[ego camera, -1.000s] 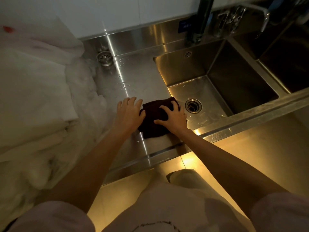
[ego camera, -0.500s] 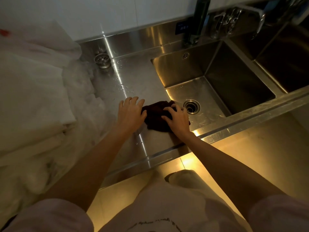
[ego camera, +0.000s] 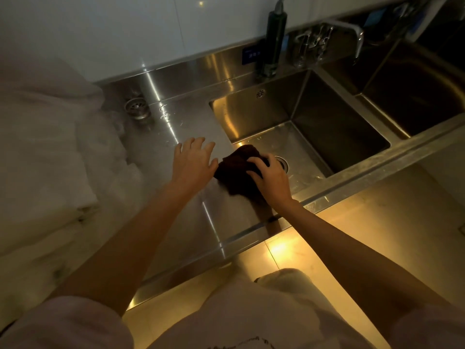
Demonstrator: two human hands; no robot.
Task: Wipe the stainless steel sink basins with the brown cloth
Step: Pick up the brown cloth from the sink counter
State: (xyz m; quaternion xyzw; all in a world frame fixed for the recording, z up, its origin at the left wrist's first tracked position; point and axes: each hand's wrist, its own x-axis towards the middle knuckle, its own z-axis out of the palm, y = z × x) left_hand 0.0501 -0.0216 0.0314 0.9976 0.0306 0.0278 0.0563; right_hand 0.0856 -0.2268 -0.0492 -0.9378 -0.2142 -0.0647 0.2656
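Right hand (ego camera: 270, 178) gripping bunched brown cloth (ego camera: 235, 167) at sink basin (ego camera: 334, 127) edge, left hand (ego camera: 192, 161) flat beside it — fingers spread, on counter (ego camera: 191, 222).

1. The right hand (ego camera: 270, 180) is gripping the bunched brown cloth (ego camera: 236, 167), fingers curled over it, at the near left edge of the left basin (ego camera: 327, 127).
2. The left hand (ego camera: 193, 163) is lying flat with fingers spread on the steel drainboard (ego camera: 191, 215), its thumb just beside the cloth.
3. A basin drain (ego camera: 282, 163) is showing just right of the right hand.
4. A loose strainer (ego camera: 137, 109) is sitting at the far left of the drainboard, near heaped white fabric (ego camera: 42, 159).
5. A dark pump bottle (ego camera: 273, 41) is standing on the far ledge, left of the tap (ego camera: 349, 34).
6. A second basin (ego camera: 415, 96) is lying further right.
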